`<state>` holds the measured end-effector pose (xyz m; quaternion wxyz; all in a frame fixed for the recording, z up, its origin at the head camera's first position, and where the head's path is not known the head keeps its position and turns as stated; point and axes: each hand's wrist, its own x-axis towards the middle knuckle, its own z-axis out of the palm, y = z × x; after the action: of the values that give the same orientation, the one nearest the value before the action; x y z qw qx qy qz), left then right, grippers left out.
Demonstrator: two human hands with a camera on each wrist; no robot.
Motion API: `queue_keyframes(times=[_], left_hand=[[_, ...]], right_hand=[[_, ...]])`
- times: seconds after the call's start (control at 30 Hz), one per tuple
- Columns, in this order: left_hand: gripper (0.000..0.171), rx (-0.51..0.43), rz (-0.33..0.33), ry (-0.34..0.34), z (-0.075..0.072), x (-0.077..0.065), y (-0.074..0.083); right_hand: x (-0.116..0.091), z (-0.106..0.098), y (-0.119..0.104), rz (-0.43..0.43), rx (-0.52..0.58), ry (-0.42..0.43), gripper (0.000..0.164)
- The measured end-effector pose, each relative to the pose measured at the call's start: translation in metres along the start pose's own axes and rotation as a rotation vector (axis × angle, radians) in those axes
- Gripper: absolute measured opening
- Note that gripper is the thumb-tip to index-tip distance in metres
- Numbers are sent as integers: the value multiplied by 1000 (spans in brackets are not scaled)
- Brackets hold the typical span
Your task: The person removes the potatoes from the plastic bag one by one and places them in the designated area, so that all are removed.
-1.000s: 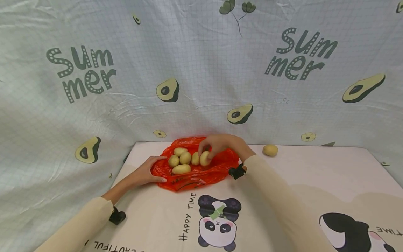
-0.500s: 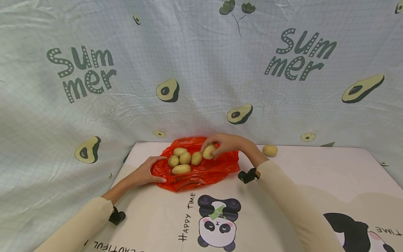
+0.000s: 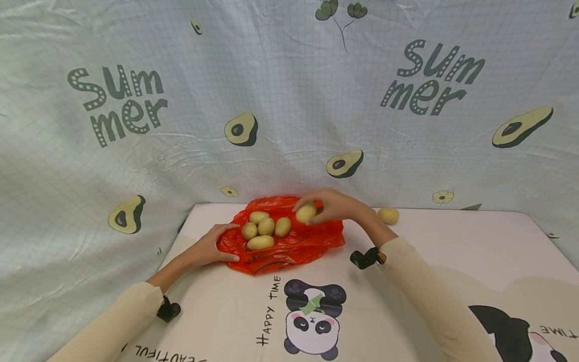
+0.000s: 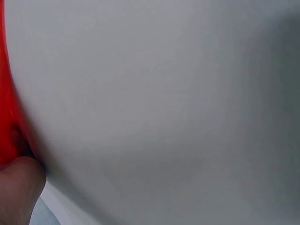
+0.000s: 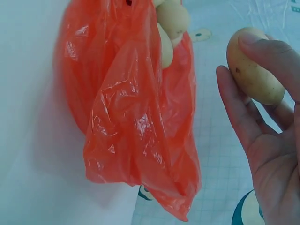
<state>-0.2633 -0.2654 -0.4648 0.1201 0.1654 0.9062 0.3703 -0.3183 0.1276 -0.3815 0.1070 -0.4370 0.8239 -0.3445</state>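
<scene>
A red plastic bag [image 3: 312, 236] lies spread at the back of the table, with several potatoes [image 3: 266, 227] grouped in its left half. My left hand [image 3: 212, 247] holds the bag's left side, thumb toward the front and fingers toward the back. In the left wrist view only the thumb [image 4: 21, 185] and a strip of red plastic show. Above the bag's right part, my right hand [image 3: 335, 205] grips one potato [image 5: 255, 72] between thumb and fingers. That potato is raised clear of the plastic in the right wrist view.
Another potato [image 3: 388, 216] lies on the table's back edge, right of the bag. A printed cloth curtain [image 3: 289, 100] hangs right behind the table [image 3: 407, 322]. Black cameras are strapped to both wrists.
My right hand has lifted its potato away from the one beside it and moved up and to the right. The left hand and the bag stay in place.
</scene>
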Motion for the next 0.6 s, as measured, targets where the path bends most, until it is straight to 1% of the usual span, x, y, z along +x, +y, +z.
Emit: queue_keyframes(times=[0.17, 0.4, 0.6], left_hand=[[88, 11, 3, 4, 1, 2, -2], [88, 7, -10, 6, 1, 1, 0], [88, 5, -15, 5, 0, 1, 1]], right_hand=[[-6, -2, -1, 3, 16, 5, 36], [-16, -5, -3, 10, 16, 30, 37], [-21, -6, -1, 43, 16, 37, 44]])
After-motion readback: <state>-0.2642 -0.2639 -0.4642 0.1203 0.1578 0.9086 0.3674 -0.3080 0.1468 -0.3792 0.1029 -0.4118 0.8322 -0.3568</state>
